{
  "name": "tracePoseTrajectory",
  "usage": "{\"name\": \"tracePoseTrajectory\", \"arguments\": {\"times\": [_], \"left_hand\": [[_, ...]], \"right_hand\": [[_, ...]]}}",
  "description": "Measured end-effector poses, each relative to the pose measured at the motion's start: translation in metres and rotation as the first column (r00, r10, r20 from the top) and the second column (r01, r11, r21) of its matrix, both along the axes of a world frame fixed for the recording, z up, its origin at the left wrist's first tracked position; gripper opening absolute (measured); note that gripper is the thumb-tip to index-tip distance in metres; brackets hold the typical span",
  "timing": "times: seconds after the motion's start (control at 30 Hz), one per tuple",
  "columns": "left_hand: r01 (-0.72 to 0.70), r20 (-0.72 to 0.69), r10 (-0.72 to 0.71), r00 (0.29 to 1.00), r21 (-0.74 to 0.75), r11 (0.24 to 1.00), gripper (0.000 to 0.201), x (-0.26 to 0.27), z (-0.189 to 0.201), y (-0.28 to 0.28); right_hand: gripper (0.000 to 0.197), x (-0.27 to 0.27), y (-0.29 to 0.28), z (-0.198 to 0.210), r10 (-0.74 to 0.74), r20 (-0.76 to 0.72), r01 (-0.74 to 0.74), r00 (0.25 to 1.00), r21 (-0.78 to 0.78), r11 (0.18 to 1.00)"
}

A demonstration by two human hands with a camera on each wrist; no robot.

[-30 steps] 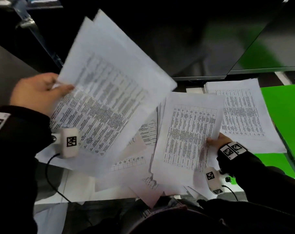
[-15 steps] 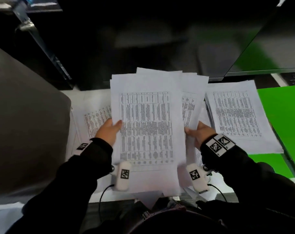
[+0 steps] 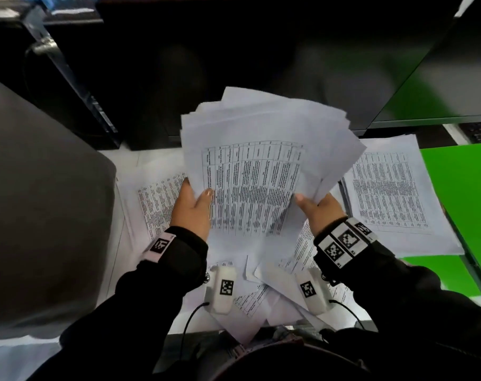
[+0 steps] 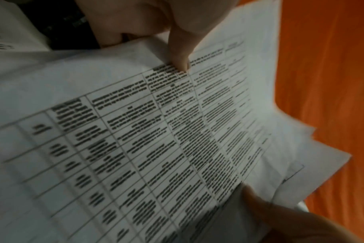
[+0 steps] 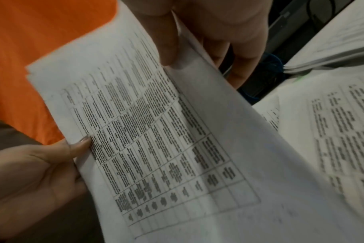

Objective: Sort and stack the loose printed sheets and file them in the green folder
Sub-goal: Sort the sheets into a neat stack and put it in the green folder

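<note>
We find the bundle of printed sheets (image 3: 258,171) held up over the desk (image 3: 129,160), between the two hands, its top corners fanned and out of line. The left hand (image 3: 191,213) pinches the left edge with the thumb across the print; the right hand (image 3: 320,213) grips the right edge, thumb on top and fingers behind.

To the right, a squared pile of sheets (image 3: 393,193) lies on the open green folder (image 3: 464,188), which we take as sorting already done. Loose sheets (image 3: 250,292) lie crosswise under the wrists, and one more sheet (image 3: 154,202) lies flat at the left. We judge the task about midway: the held bundle must be squared, the strays gathered, everything joined to the pile, and the folder closed.

The head view alone shows the folder, the desk and both piles. The left wrist view shows the left thumb (image 4: 180,54) pressed on a table cell and the staggered sheet edges. The right wrist view shows the right-hand fingers (image 5: 237,65) behind the paper and the edge of the pile beyond. Both show an orange surface behind the bundle, absent from the head view.
</note>
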State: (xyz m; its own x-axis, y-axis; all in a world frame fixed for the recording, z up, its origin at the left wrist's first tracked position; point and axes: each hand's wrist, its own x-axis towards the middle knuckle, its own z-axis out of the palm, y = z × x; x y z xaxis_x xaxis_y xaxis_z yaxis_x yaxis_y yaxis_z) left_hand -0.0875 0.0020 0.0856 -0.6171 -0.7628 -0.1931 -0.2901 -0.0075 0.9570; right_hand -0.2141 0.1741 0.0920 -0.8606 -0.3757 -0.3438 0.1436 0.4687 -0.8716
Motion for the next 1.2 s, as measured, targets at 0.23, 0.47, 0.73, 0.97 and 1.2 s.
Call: {"name": "tracePoseTrajectory", "arguments": {"times": [0.23,0.47,0.73,0.97,1.2], "left_hand": [[0.058,-0.136,-0.059,0.989,-0.011,0.998,0.043,0.004,0.004,0.003],[0.06,-0.23,-0.059,0.971,-0.003,0.998,0.046,0.0,0.01,0.007],[0.078,-0.103,-0.075,0.992,0.017,0.997,0.041,0.001,-0.003,0.014],[-0.077,-0.037,0.08,0.996,0.076,0.994,0.025,-0.001,-0.013,0.012],[0.021,-0.101,-0.01,0.995,0.108,0.994,0.029,-0.003,-0.015,0.016]], "right_hand": [[0.042,-0.004,0.003,0.011,0.053,-0.111,-0.078,0.992,-0.235,0.969],[0.04,-0.011,-0.004,0.018,0.054,-0.116,-0.085,0.992,-0.286,0.954],[0.057,-0.015,-0.004,0.003,0.016,-0.077,-0.027,0.997,-0.14,0.99],[0.043,-0.022,0.006,-0.012,0.126,-0.011,-0.126,0.992,-0.069,0.99],[0.024,-0.016,0.019,-0.013,0.16,-0.003,-0.159,0.987,0.066,0.985]]}}
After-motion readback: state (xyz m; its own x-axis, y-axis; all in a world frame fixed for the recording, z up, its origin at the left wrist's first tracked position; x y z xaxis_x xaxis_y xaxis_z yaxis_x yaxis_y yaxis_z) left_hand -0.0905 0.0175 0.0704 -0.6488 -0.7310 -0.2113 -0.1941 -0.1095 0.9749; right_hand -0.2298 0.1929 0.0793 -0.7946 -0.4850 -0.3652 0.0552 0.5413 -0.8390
